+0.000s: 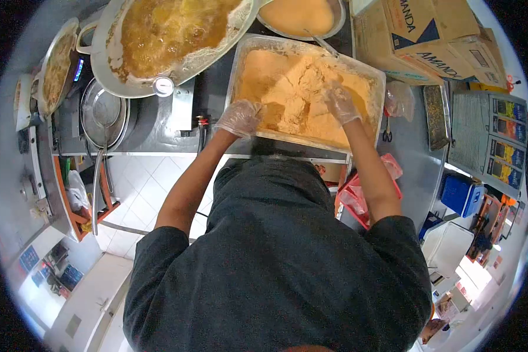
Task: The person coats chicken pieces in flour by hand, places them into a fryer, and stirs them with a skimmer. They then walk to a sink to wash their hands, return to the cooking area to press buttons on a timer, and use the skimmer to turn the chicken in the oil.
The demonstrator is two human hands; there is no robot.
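Note:
A large rectangular tray (237,70) in front of me holds orange-tan breading flour (270,70), with lumpy coated pieces (299,97) heaped along its middle. My left hand (240,117), in a clear plastic glove, is at the tray's near left corner, its fingers loosely bent toward the flour and nothing visible in them. On the right side of the tray, my right hand (341,104) touches the breading with fingers apart. Flour coats that glove, and its fingertips are partly lost against the mix.
A big pot of bubbling oil (176,35), with a dial thermometer (163,87), stands at upper left. Strainers (105,111) sit below it. Behind the tray is a bowl of orange batter (299,17). Cardboard boxes (422,38), scissors (388,129) and a narrow metal tray (436,117) are rightward.

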